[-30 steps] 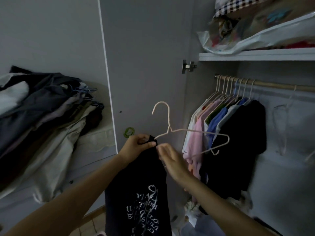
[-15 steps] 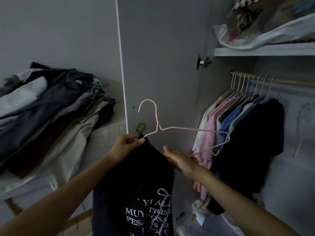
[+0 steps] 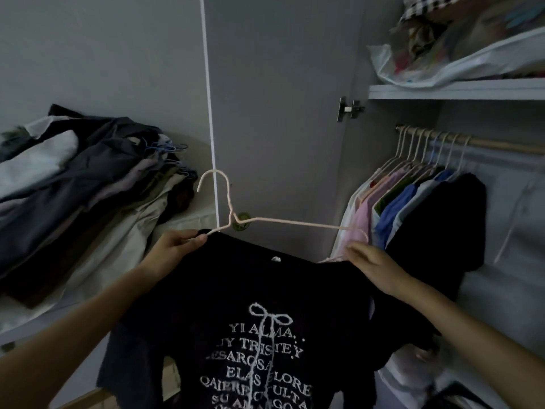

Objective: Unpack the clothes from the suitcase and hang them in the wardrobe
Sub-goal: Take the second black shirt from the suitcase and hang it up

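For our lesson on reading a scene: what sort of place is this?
Probably a bedroom, at an open wardrobe: a hanging rail carries shirts on hangers, a shelf above holds bagged bedding, and folded clothes are piled to the left.

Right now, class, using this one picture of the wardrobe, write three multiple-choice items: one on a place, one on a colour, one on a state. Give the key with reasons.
1. Where does the pile of unhung clothes lie?
A. on the shelf above the rail
B. left of the wardrobe door
C. on the rail

2. What colour is the T-shirt being put on the hanger?
A. black with white lettering
B. pink
C. blue

3. How far is the T-shirt onto the hanger?
A. fully on, hooked on the rail
B. not touching it
C. one shoulder on at the left hand, the other end bare

Key: 1 B, the pile sits left of the open door. 2 A, dark cloth with white print. 3 C, the right hand grips cloth below the hanger's bare end, and the hook is off the rail.
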